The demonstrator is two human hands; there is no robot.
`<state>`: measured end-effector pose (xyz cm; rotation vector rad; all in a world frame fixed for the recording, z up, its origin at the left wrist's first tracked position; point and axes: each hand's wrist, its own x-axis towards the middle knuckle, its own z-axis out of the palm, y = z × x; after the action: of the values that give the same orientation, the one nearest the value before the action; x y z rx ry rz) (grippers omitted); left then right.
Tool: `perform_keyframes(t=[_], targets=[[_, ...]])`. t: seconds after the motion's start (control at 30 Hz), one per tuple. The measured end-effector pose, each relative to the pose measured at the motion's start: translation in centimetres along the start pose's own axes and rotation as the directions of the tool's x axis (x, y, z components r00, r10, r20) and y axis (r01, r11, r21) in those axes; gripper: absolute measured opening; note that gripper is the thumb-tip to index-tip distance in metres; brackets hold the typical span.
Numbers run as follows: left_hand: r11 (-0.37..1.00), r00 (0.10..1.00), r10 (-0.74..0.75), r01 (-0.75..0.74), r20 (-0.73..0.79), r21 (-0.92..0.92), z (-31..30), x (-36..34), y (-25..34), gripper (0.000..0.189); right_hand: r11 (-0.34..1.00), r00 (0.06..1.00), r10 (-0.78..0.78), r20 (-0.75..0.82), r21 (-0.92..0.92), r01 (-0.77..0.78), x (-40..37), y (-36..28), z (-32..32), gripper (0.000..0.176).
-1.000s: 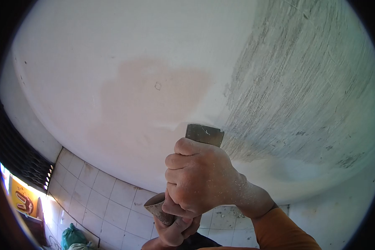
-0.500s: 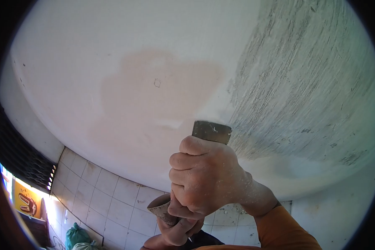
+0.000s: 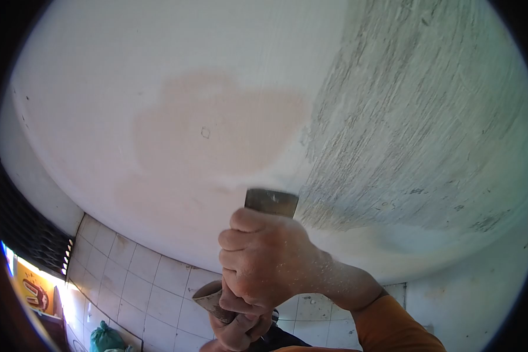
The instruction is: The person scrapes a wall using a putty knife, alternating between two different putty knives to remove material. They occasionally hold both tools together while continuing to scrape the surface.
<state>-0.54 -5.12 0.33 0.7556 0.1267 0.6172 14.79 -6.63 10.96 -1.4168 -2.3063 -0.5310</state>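
Note:
My right hand is closed in a fist around the handle of a scraper. Its flat dark metal blade points up and lies against the pale wall, just below a pinkish damp-looking patch. White dust covers the knuckles and wrist. Beneath it, my left hand is curled at a grey-brown, cup-like piece with a flared oval rim; its lower part is hidden by the fingers. Both hands overlap in this view. A rough, dark-streaked area of wall lies to the right of the blade.
White floor tiles run below the wall. A green tied bag stands at lower left. Behind it are a dark slatted shutter and a yellow panel in bright light.
Both hands and the scraper have shifted left and down in the view. The wall has also slid left and down, by less, so the blade sits slightly further left on it.

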Motion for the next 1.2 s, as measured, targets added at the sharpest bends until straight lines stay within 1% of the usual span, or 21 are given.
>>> perform_keyframes(t=[0.03,0.13,0.23,0.33,0.43,0.53,0.63,0.7,0.73,0.77,0.83,0.9,0.93,1.03,1.13,1.2], targets=[[1.000,0.999,-0.014,0.014,0.047,-0.002,-0.1,0.0,0.4,0.026,1.000,1.000,0.001,-0.009,-0.004,-0.001,0.1,-0.1,0.0,0.024],[0.995,0.996,0.088,-0.089,-0.031,-0.039,0.2,-0.2,-0.5,0.026,1.000,1.000,0.008,-0.010,-0.006,-0.009,-0.1,-0.2,0.9,0.023],[0.995,0.992,0.093,-0.096,-0.085,-0.030,0.2,0.0,-0.2,0.026,1.000,0.999,-0.017,-0.027,-0.020,0.016,0.2,0.0,0.8,0.022],[0.985,0.994,-0.093,0.084,-0.053,-0.150,0.5,0.0,1.2,0.040,0.998,0.999,-0.029,-0.013,-0.053,0.028,0.7,0.1,-0.1,0.021],[0.967,0.997,-0.048,0.030,-0.065,-0.252,-0.3,0.2,-0.3,0.045,0.999,1.000,-0.017,0.015,-0.048,0.018,0.2,0.0,1.5,0.021],[0.991,0.998,-0.018,0.010,-0.058,-0.136,0.0,0.4,0.5,0.046,0.997,0.998,-0.060,0.007,-0.045,0.060,0.9,0.5,0.7,0.020],[0.990,0.980,-0.109,0.092,-0.166,-0.107,0.6,0.4,1.3,0.045,0.997,0.998,-0.064,0.010,-0.045,0.064,1.0,0.4,0.5,0.021],[0.986,0.988,-0.079,0.058,-0.134,-0.154,0.0,0.1,0.3,0.045,0.998,0.998,-0.048,0.032,-0.049,0.049,0.6,0.3,1.0,0.022],[0.984,0.991,-0.059,0.037,-0.121,-0.177,-0.2,0.1,-0.2,0.045,0.996,0.997,-0.063,0.047,-0.056,0.066,0.6,0.4,1.0,0.023],[0.988,0.998,0.037,-0.044,-0.052,-0.146,-0.4,0.2,-0.5,0.039,0.995,0.996,-0.076,0.042,-0.058,0.078,0.8,0.5,0.7,0.024],[0.978,0.977,0.198,-0.191,0.082,-0.085,0.5,1.1,0.4,0.028,0.993,0.996,-0.093,0.009,-0.068,0.093,1.4,1.0,-0.5,0.027],[0.985,0.986,0.164,-0.164,-0.008,-0.048,0.0,0.1,0.0,0.030,0.995,0.997,-0.072,-0.005,-0.065,0.071,1.3,0.7,-0.1,0.029],[0.988,0.988,0.149,-0.151,-0.045,-0.035,0.0,-0.2,0.0,0.030,0.998,0.999,-0.052,0.013,-0.045,0.053,0.8,0.2,1.0,0.030],[0.984,0.989,0.009,-0.036,-0.150,-0.174,0.9,0.1,1.0,0.047,0.997,0.997,-0.068,0.049,-0.038,0.069,1.3,0.5,0.2,0.031],[0.978,0.990,0.088,-0.108,-0.114,-0.179,1.2,0.5,1.6,0.048,0.996,0.996,-0.082,0.035,-0.029,0.083,2.0,0.6,0.0,0.031],[0.983,0.985,0.046,-0.074,-0.164,-0.169,1.4,0.0,1.0,0.047,0.997,0.997,-0.068,0.024,-0.035,0.069,1.5,0.6,0.2,0.029]])
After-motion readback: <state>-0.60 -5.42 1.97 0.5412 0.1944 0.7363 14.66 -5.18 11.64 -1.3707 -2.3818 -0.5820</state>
